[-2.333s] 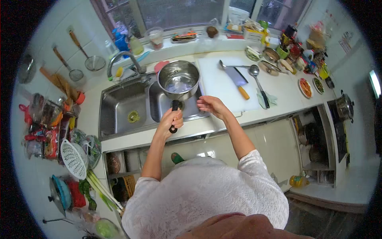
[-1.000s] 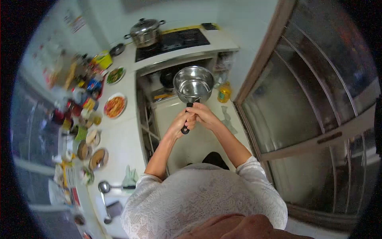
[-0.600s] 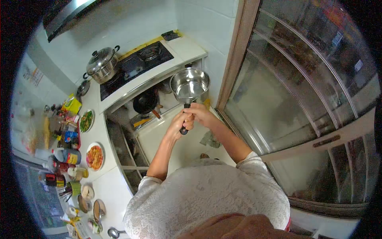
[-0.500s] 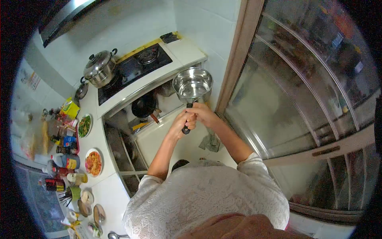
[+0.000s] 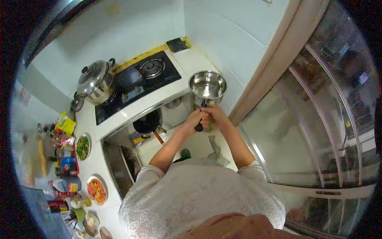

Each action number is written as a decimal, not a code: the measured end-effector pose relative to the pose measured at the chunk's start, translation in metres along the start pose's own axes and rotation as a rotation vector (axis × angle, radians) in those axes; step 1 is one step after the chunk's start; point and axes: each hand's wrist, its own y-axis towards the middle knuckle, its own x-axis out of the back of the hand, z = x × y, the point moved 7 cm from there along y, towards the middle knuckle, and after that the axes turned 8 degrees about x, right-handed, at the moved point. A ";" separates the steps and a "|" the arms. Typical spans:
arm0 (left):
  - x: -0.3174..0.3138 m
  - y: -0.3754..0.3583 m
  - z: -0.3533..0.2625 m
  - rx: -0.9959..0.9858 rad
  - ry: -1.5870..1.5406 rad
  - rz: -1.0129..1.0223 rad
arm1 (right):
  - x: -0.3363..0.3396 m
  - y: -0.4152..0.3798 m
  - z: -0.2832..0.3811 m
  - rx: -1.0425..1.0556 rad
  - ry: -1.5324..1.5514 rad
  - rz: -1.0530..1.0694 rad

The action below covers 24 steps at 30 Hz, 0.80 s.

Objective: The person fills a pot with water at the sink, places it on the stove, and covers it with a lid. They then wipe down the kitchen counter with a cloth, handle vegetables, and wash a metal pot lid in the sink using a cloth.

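A shiny steel saucepan [image 5: 207,85] with a black handle is held out in front of me, near the right end of the counter. My left hand [image 5: 195,120] is wrapped round the handle. Close against it, nearer the pan, my right hand [image 5: 215,114] also grips the handle. Inside the saucepan I see only bright metal reflections; whether it holds liquid I cannot tell. Left of it lies a black gas stove [image 5: 137,85], its right burner [image 5: 152,68] bare. A lidded steel pot [image 5: 95,82] sits on the stove's left side.
On the left counter [image 5: 106,159] stand a plate of greens [image 5: 83,147], a plate of reddish food [image 5: 97,190] and several bottles and jars. A black wok [image 5: 147,121] rests in the open cabinet below the stove. A framed glass door [image 5: 286,139] is on the right.
The view has shifted, and the stove and left counter appear nearer. The saucepan, still held by both hands, has moved a little right in the picture.
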 end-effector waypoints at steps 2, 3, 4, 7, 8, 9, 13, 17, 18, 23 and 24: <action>0.021 0.022 -0.019 0.009 -0.023 0.005 | -0.004 0.027 0.003 -0.020 0.040 -0.012; 0.028 0.031 -0.031 0.011 -0.040 0.008 | -0.008 0.042 0.006 -0.020 0.074 0.031; 0.036 0.039 -0.042 0.013 -0.038 0.010 | -0.011 0.057 0.009 -0.020 0.108 0.072; 0.050 0.057 -0.062 0.032 -0.054 -0.037 | -0.003 0.104 0.006 0.044 0.139 0.003; 0.051 0.062 -0.072 0.002 -0.051 -0.032 | 0.001 0.116 0.005 0.037 0.140 0.003; 0.051 0.067 -0.083 -0.032 -0.046 -0.025 | 0.002 0.124 0.010 0.023 0.132 0.010; 0.080 0.111 -0.109 -0.059 -0.020 -0.102 | 0.005 0.168 0.030 -0.053 0.082 0.030; 0.093 0.148 -0.122 -0.060 -0.073 -0.127 | 0.022 0.223 0.030 -0.107 0.049 0.184; 0.095 0.157 -0.127 -0.051 -0.056 -0.154 | 0.030 0.233 0.030 -0.119 0.033 0.179; 0.105 0.200 -0.137 -0.083 -0.129 -0.220 | 0.054 0.272 0.036 -0.196 0.039 0.234; 0.107 0.208 -0.141 -0.112 -0.133 -0.233 | 0.053 0.272 0.047 -0.217 0.040 0.217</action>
